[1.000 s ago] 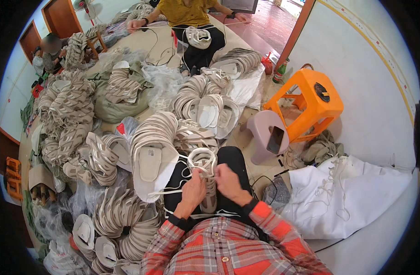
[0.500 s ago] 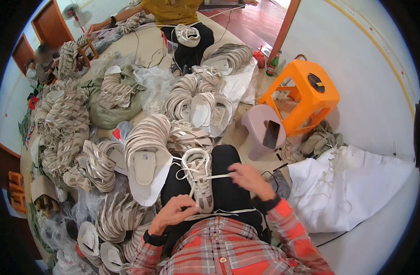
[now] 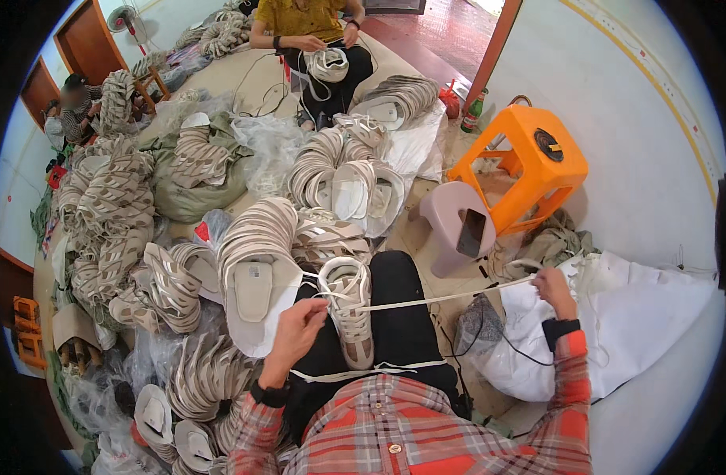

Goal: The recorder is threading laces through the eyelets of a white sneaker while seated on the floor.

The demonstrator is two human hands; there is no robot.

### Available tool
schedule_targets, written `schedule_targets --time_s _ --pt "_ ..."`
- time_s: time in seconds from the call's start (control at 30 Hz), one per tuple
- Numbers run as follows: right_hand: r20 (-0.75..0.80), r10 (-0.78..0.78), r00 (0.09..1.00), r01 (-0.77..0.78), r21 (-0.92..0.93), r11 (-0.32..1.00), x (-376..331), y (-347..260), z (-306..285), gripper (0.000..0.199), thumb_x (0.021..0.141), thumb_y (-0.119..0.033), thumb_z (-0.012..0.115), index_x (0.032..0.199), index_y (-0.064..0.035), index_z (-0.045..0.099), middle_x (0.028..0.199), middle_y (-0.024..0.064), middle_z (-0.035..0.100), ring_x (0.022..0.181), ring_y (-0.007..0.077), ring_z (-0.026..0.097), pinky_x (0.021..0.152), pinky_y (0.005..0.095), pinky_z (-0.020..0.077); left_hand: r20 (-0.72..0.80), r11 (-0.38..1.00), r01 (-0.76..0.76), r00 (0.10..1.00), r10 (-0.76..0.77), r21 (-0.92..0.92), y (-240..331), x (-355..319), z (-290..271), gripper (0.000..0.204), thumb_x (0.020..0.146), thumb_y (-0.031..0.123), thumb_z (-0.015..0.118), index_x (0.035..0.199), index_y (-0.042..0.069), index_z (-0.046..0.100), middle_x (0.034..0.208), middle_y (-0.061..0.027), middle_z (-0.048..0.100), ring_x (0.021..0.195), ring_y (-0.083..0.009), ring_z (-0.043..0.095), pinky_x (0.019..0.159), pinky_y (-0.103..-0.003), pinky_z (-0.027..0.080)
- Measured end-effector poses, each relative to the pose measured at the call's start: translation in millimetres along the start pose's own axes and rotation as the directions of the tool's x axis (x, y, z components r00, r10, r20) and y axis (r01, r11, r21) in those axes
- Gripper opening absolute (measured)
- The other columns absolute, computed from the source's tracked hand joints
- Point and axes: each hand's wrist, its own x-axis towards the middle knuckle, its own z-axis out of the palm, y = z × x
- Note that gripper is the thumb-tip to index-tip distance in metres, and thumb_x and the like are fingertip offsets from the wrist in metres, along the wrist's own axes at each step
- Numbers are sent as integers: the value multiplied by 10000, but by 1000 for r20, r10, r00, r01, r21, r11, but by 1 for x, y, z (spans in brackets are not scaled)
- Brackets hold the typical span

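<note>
A beige and white shoe upper (image 3: 355, 336) rests on my lap between my thighs, its opening facing away from me. My right hand (image 3: 555, 293) is out to the right, closed on a white shoelace (image 3: 434, 300). That lace runs taut from the shoe's eyelets across my right thigh. Just left of the shoe is my left hand (image 3: 298, 323), fingers pinched together by a loose bit of lace; whether they grip it is hidden. More white lace lies across my lap below the shoe.
Stacked shoe uppers (image 3: 260, 237) stand close on my left, with further piles behind. A mauve stool (image 3: 450, 218) with a phone (image 3: 471, 232) and an orange stool (image 3: 537, 150) are at right. White sacking (image 3: 616, 332) lies beside them. Across from me a person (image 3: 307, 32) handles another shoe.
My right hand has swung far right, drawing the lace out long and taut. My left hand has risen beside the shoe. The person opposite has brought both hands in to their shoe.
</note>
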Motion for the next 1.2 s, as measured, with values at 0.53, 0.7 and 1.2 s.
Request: schedule_targets --time_s 0.53,0.7,1.2 --pt "-14 -282 959 186 785 591 -4 -184 108 204 790 -41 469 922 -29 624 871 57 626 637 132 546 544 254 450 216 989 43 974 -73 143 1 -19 71 234 874 152 481 1044 9 555 705 -150 617 647 -269 628 592 -336 494" --pt "278 -313 908 1 746 666 -22 -277 143 182 808 -164 541 808 0 619 711 141 638 681 246 637 619 345 486 56 983 75 995 -86 170 -10 -1 64 227 879 145 458 1070 28 496 622 -155 597 563 -296 602 556 -374 468" --pt "146 -202 969 100 515 851 -31 -285 156 172 819 -226 500 833 -87 600 753 181 622 725 370 600 643 457 464 100 904 85 985 -140 420 -6 2 58 244 881 218 449 1083 83 464 641 -212 590 648 -402 587 595 -482 447"
